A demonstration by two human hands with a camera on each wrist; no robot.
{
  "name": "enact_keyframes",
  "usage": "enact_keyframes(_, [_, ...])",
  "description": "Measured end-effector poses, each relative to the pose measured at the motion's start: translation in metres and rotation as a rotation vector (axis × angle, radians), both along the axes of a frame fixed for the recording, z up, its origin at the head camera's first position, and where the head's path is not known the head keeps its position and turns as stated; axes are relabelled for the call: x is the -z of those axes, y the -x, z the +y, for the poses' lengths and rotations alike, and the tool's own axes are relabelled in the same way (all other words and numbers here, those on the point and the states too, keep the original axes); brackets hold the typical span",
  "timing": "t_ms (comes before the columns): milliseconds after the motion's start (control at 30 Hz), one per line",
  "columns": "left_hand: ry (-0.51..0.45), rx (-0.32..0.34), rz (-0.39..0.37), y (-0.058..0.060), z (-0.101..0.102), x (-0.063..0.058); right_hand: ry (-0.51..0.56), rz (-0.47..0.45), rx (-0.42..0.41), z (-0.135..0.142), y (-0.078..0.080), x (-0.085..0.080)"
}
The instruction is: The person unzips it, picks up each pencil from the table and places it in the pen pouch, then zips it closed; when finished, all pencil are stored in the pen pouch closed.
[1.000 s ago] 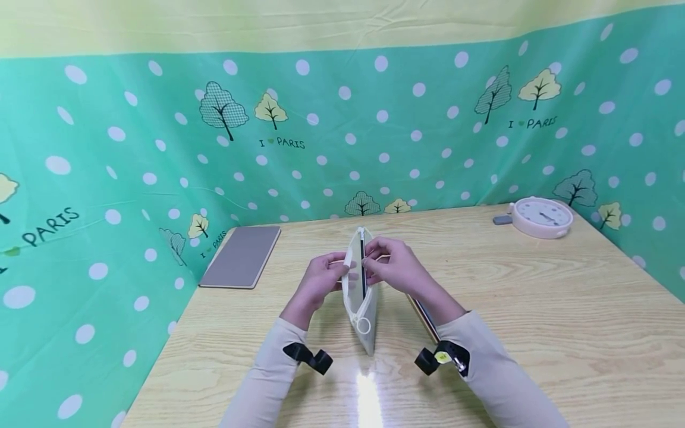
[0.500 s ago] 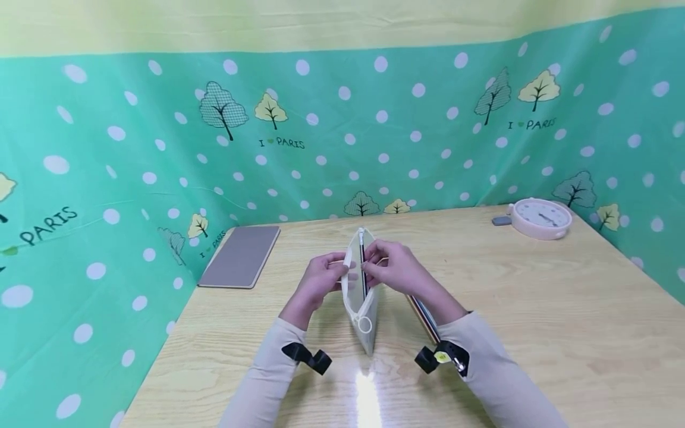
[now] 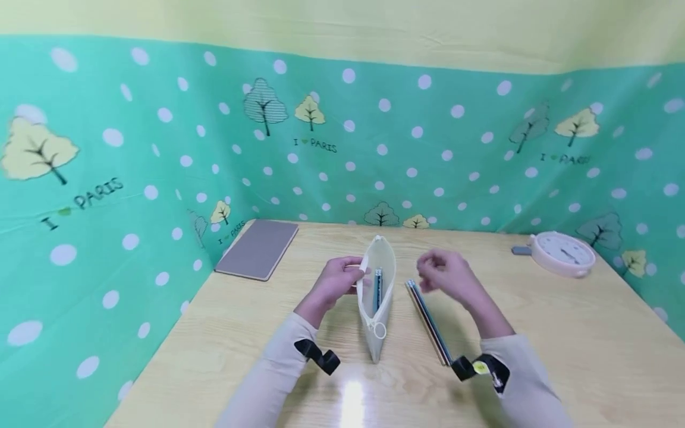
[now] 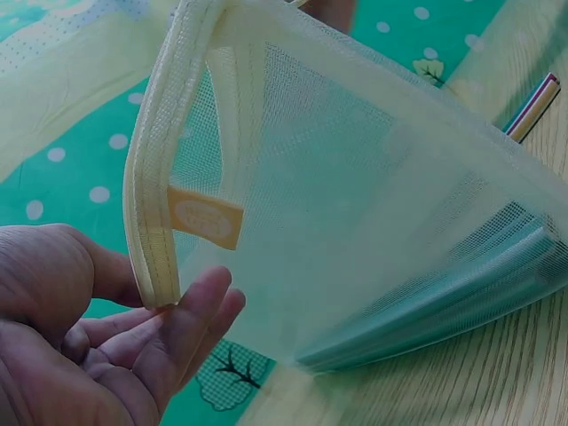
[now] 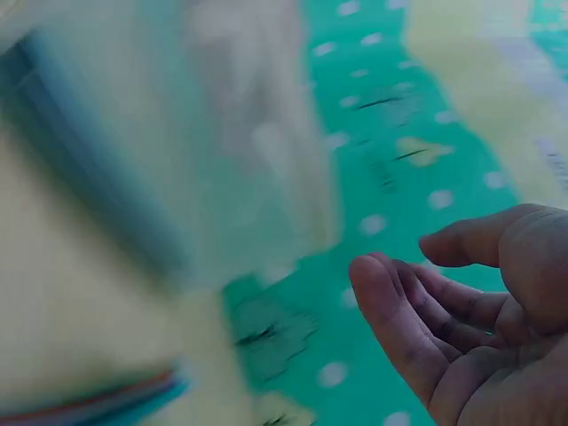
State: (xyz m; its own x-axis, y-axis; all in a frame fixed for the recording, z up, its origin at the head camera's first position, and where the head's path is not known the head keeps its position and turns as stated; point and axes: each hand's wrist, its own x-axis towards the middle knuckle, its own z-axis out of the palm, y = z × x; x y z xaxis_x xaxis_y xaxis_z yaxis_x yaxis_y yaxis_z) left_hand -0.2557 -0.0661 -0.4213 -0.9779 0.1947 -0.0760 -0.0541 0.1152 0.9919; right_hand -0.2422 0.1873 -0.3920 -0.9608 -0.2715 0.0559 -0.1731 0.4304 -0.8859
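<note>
My left hand (image 3: 333, 284) pinches one rim of a pale mesh zip pouch (image 3: 385, 258) and holds it upright with its mouth unzipped. In the left wrist view, thumb and fingers grip the zip edge beside a small orange label (image 4: 206, 217). Pencils (image 3: 378, 288) lie inside, seen through the mesh low in the pouch. My right hand (image 3: 448, 276) is in the air to the right of the pouch, holding nothing, its fingers loosely bent in the right wrist view. Just below and left of it, several more pencils (image 3: 430, 324) lie side by side on the table.
A grey notebook (image 3: 258, 248) lies at the table's back left. At the back right are a round pink clock (image 3: 563, 254) and a small grey piece (image 3: 521, 251) against its left side. A green patterned curtain (image 3: 342, 142) surrounds the table.
My right hand has left the pouch and moved right, no longer holding the pencil, which is now down inside. My left hand keeps its hold. The head view has shifted slightly.
</note>
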Motion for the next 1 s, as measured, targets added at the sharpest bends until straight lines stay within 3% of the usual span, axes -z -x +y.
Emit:
enact_keyframes(167, [0.013, 0.029, 0.032, 0.003, 0.0, -0.001, -0.359, -0.049, -0.04, 0.009, 0.008, 0.043])
enact_keyframes(333, [0.017, 0.003, 0.021, 0.002, -0.008, -0.002, -0.501, -0.079, -0.085, 0.006, 0.019, 0.057])
enact_keyframes(500, [-0.001, 0.001, -0.001, 0.001, -0.009, 0.001, -0.577, -0.103, -0.075, 0.003, 0.023, 0.057])
enact_keyframes(833, [-0.011, -0.017, -0.001, 0.001, -0.008, -0.002, -0.621, -0.096, 0.01, -0.008, 0.025, 0.058])
enact_keyframes(1000, [-0.016, -0.017, -0.009, -0.001, -0.008, -0.001, -0.545, -0.099, 0.023, -0.001, 0.025, 0.055])
